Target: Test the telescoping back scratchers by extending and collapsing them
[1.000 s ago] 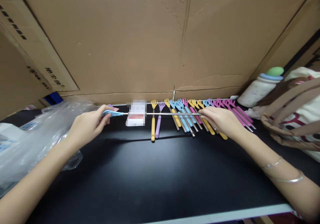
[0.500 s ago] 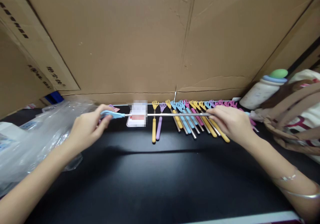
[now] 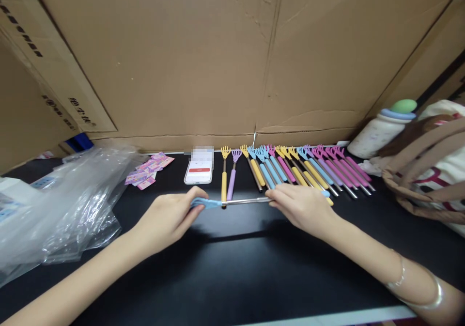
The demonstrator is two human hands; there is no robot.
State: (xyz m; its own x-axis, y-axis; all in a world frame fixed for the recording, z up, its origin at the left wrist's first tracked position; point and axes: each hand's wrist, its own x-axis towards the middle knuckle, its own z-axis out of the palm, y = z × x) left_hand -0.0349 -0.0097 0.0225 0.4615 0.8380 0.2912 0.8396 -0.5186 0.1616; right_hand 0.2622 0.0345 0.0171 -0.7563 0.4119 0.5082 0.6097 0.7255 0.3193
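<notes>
Between my two hands a telescopic back scratcher [image 3: 243, 201] is held level above the black table. My left hand [image 3: 170, 214] pinches its light blue claw head, which the fingers partly cover. Closed round the other end of the metal rod is my right hand [image 3: 303, 207]; a bit of blue handle shows past its knuckles. Behind lies a row of back scratchers [image 3: 319, 171] in yellow, blue, pink and purple, claws toward the cardboard. A yellow back scratcher [image 3: 224, 180] and a purple one [image 3: 232, 178] lie apart from that row, to its left.
A phone [image 3: 198, 168] lies at the back, beside scattered pink and purple cards [image 3: 147, 171]. Clear plastic bags [image 3: 80, 209] cover the left side. On the right stand a white bottle [image 3: 379, 134] and a beige bag [image 3: 410, 185]. A cardboard wall [image 3: 199, 64] closes the back.
My hands have come closer together and nearer to me, and the rod between them is now shorter. The cards at the left and the pink scratchers at the right are uncovered.
</notes>
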